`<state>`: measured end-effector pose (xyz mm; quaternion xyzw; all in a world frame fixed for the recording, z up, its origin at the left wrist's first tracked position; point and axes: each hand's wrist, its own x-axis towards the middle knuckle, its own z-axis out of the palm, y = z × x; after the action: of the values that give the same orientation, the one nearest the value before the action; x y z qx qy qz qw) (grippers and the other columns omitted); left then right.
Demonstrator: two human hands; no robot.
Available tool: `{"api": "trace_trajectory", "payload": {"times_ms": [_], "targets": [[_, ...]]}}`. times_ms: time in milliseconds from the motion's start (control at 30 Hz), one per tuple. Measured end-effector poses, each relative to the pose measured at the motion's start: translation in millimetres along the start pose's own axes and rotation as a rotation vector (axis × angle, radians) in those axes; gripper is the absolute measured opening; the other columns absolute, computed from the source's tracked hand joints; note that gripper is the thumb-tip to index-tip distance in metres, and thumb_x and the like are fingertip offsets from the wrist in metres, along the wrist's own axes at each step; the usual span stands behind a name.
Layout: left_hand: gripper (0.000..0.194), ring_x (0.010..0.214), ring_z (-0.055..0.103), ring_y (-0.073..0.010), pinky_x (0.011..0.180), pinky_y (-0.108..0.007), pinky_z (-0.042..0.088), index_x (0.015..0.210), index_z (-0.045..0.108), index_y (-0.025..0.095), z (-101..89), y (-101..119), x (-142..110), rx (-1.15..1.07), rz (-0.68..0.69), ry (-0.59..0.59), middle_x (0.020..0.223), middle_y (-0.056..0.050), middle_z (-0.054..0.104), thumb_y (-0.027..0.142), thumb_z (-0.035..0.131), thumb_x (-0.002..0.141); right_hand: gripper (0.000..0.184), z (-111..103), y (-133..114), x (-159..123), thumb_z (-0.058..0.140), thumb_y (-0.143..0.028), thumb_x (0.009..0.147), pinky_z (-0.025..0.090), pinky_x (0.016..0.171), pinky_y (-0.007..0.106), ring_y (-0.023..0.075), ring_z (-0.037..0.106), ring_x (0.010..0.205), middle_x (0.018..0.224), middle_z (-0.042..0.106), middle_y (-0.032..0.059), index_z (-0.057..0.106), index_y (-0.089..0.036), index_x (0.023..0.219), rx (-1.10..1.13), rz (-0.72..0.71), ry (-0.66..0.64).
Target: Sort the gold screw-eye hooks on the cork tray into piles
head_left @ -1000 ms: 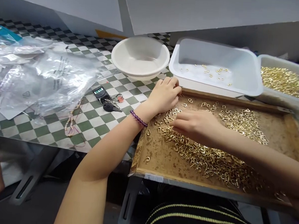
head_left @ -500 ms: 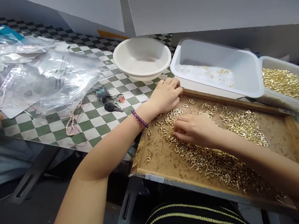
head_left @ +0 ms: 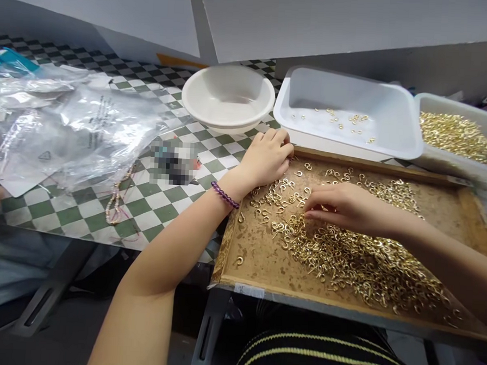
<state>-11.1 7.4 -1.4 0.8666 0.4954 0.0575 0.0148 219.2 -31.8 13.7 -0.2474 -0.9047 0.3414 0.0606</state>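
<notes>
1. My left hand [head_left: 267, 159], purple bead bracelet [head_left: 225, 195] on wrist; fingers curled narrow at top rim of brown-stained wooden-framed tray [head_left: 375, 161]; can't tell if they hold anything.
2. My right hand [head_left: 348, 204] low over tray, fingers close together, narrow; any pinch hidden, can't tell.
3. Small gold open-eye metal hooks [head_left: 345, 258] lie loose on tray; thick drift below right hand, sparser by left hand.
4. White rectangular plastic tub [head_left: 346, 90] beyond tray, a few gold eyes inside; white plastic bin [head_left: 455, 106] to its right, heaped.
5. Judgement: open eyes look snag-prone; best taken singly w/ fingertips from thin edge of drift, no raking.
</notes>
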Motion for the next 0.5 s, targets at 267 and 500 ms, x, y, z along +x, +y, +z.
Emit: {"api": "trace_trajectory", "payload": {"times_ms": [267, 500], "targets": [[0.038, 0.130, 0.050, -0.0346, 0.110, -0.052, 0.048, 0.124, 0.067, 0.017, -0.8, 1, 0, 0.003, -0.009, -0.023, 0.142, -0.015, 0.055, 0.023, 0.039, 0.100, 0.037, -2, -6, -1, 0.046, -0.039, 0.104, 0.037, 0.067, 0.028, 0.0104, 0.056, 0.072, 0.083, 0.067, 0.0040, 0.071, -0.017, 0.088, -0.052, 0.104, -0.112], [0.037, 0.129, 0.051, -0.0347, 0.109, -0.052, 0.049, 0.123, 0.068, 0.016, 0.2, 0, 0, 0.003, 0.001, -0.011, 0.140, -0.015, 0.056, 0.023, 0.039, 0.099, 0.026, -22, -13, 5, 0.052, -0.023, 0.092, 0.029, 0.053, 0.025, 0.0073, 0.044, 0.052, 0.062, 0.056, -0.0012, 0.060, -0.016, 0.068, -0.236, 0.230, -0.468]]}}
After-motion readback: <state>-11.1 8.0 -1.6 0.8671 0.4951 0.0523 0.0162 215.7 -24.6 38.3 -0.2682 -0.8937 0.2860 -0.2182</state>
